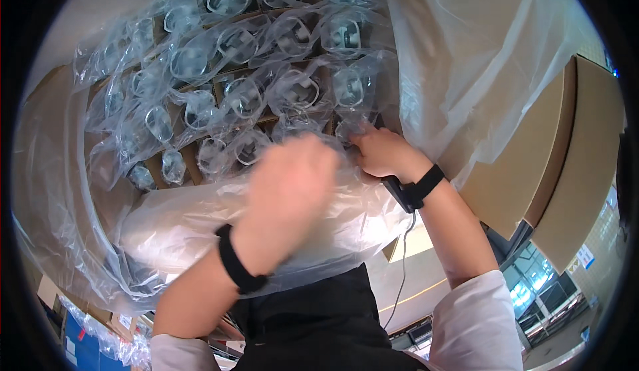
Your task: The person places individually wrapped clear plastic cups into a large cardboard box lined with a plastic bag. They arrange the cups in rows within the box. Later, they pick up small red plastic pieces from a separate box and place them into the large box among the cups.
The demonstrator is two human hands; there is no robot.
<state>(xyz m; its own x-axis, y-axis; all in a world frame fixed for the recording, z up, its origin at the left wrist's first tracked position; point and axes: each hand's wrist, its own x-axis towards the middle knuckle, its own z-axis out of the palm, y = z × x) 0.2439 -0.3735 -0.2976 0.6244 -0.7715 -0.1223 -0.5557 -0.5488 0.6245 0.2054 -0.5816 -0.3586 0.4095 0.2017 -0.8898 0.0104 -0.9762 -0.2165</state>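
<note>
Rows of metal pistons [304,90], each in a clear plastic bag, stand in the cells of a divided carton [190,165]. My right hand [386,151] reaches into the carton's near right corner. Its thumb and fingers are closed on a clear plastic bag [346,129]; what lies inside that bag is mostly hidden. Over the near edge of the rows hovers my left hand [293,188], smeared by motion, so its fingers cannot be made out. It covers some of the bagged pistons beneath it.
A large translucent liner [466,58] drapes over the carton's sides and bunches along its near edge. Cardboard flaps [532,158] stick out at the right. A cable [403,271] hangs from the device on my right wrist. Blue material [86,338] shows at lower left.
</note>
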